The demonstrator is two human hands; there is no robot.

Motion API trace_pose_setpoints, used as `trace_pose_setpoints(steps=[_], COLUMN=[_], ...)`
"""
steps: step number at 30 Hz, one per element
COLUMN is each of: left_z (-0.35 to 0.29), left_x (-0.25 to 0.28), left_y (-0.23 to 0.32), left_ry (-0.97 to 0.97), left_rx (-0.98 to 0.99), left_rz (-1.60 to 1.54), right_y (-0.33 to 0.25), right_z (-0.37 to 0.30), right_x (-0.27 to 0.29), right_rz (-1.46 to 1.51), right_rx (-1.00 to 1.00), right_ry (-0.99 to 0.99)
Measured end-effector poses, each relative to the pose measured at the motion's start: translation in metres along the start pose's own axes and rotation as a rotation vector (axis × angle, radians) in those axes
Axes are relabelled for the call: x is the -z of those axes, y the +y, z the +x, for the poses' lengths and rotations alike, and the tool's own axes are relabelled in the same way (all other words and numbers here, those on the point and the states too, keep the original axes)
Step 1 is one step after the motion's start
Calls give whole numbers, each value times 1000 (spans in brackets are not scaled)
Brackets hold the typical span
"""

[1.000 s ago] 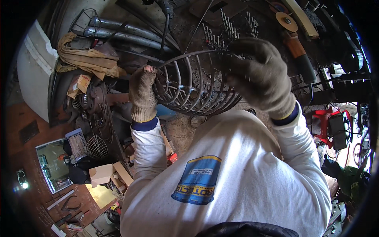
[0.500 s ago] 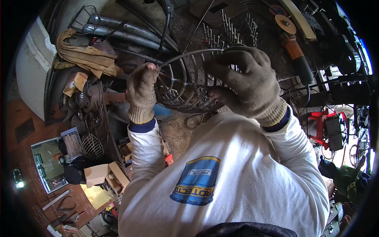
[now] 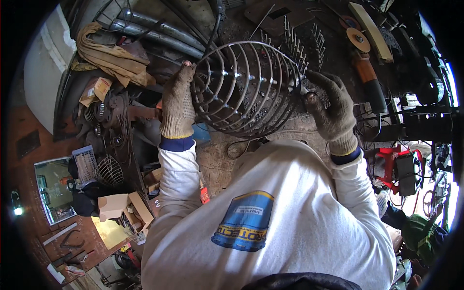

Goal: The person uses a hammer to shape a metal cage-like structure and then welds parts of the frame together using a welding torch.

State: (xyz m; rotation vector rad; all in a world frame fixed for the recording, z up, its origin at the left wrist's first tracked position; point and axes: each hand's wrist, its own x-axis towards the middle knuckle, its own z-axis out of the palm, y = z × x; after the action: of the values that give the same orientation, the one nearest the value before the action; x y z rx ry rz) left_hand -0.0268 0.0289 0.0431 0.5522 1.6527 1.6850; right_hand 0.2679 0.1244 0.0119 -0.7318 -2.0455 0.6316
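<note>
A round cage of bent metal rods point(image 3: 249, 104), with weld spots along its crossing ribs, is held up in front of me. My left hand point(image 3: 178, 104), in a brown knitted glove, is closed on the cage's left rim; a bare fingertip shows at the top of the glove. My right hand point(image 3: 333, 106), gloved alike, is at the cage's right end. Its thumb and forefinger curve around a short pale metal piece there, and the exact contact is partly hidden.
Upright bolts or rods point(image 3: 292, 43) stand on the dark bench behind the cage. An angle grinder point(image 3: 367, 72) with an orange body lies at the right, beside a wooden bar point(image 3: 371, 31). Metal pipes point(image 3: 159, 38) and a tan cloth point(image 3: 108, 55) are at the far left. Another wire cage point(image 3: 110, 170) sits lower left.
The cage has turned and risen, so its ribbed side now faces me. My right hand has moved from over the cage out to its right end. My left hand keeps its hold.
</note>
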Motion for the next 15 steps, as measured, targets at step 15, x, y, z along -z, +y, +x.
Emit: trace_pose_setpoints(steps=[15], left_z=[22], left_x=[20], left_y=[-23], left_ry=[17], left_rx=[179], left_rz=[-237], right_y=[58], right_z=[-59], right_x=[19], right_rz=[225], right_rx=[-377], right_ry=[290])
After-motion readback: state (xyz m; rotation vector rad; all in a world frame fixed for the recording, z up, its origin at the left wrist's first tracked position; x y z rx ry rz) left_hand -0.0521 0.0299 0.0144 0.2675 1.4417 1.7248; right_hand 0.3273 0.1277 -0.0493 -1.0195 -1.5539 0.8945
